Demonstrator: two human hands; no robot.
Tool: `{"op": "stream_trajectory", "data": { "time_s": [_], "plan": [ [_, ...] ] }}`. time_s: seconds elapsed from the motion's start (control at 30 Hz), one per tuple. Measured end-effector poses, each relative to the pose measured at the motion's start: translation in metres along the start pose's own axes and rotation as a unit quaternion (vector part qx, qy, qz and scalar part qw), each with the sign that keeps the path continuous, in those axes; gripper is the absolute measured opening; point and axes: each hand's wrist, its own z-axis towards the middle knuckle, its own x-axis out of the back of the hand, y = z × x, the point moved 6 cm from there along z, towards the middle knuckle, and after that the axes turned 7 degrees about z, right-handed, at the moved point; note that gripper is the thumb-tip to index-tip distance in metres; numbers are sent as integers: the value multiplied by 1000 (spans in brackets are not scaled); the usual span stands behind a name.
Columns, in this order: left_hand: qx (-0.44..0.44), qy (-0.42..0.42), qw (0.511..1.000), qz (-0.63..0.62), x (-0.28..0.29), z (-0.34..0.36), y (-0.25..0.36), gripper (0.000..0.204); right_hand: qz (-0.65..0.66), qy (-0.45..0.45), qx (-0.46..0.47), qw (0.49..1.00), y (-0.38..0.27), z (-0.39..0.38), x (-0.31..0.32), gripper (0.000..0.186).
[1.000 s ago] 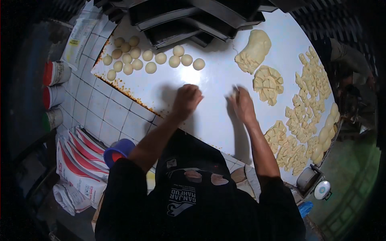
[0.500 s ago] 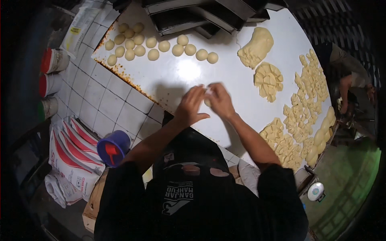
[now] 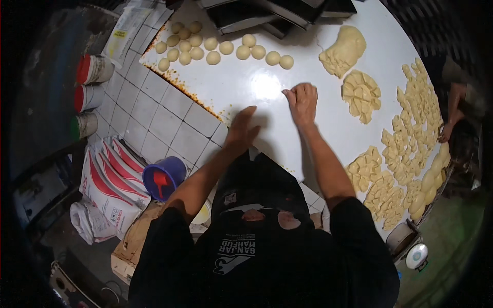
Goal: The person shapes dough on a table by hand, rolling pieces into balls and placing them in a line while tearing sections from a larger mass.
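Near the front edge of the white table point(image 3: 321, 128), my left hand point(image 3: 242, 128) is open, thumb apart, its palm turned away and shadowed. Farther forward and right, my right hand point(image 3: 303, 102) has bent fingers against the tabletop and thumb out; whatever lies under them is hidden. Beyond both, pale dough balls point(image 3: 242, 53) form a loose group along the back left. A large dough lump point(image 3: 343, 50) and a scored dough round point(image 3: 361, 96) lie beyond my right hand to the right; cut dough pieces point(image 3: 403, 128) cover the right side.
Dark metal pans point(image 3: 277, 15) crowd the far edge. Left are white tiles point(image 3: 154, 95), lidded tubs point(image 3: 92, 97), sacks point(image 3: 113, 190) and a blue bucket point(image 3: 169, 174). A pot point(image 3: 398, 236) sits lower right. Another person's hand point(image 3: 446, 132) reaches to the table's right edge.
From meeting half a second ago, my hands have parted, the right moving forward and rightward. The other person's hand has come to the table edge. The view has shifted slightly.
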Motion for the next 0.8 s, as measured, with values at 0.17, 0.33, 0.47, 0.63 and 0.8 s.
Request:
{"op": "stream_trajectory", "data": {
  "time_s": [0.17, 0.33, 0.47, 0.63, 0.8],
  "plan": [
    [-30, 38, 998, -31, 11, 9, -10, 55, 27, -62, 95, 993, -27, -63, 11, 38],
    [-68, -2, 995, -72, 28, 5, -17, 49, 44, -175, -71, 981, -84, 55, -18, 55],
    [-111, -45, 991, -60, 23, 20, -14, 45, 49, -7, 90, 995, -143, 109, -71, 48],
    [-107, -16, 987, -114, 22, 30, -19, 38, 125, -45, -61, 989, -87, -21, -39, 33],
    [-118, -61, 988, -77, -35, 86, 45, 38, 8, -30, -202, 979, 44, -140, 87, 21]
  ]
}}
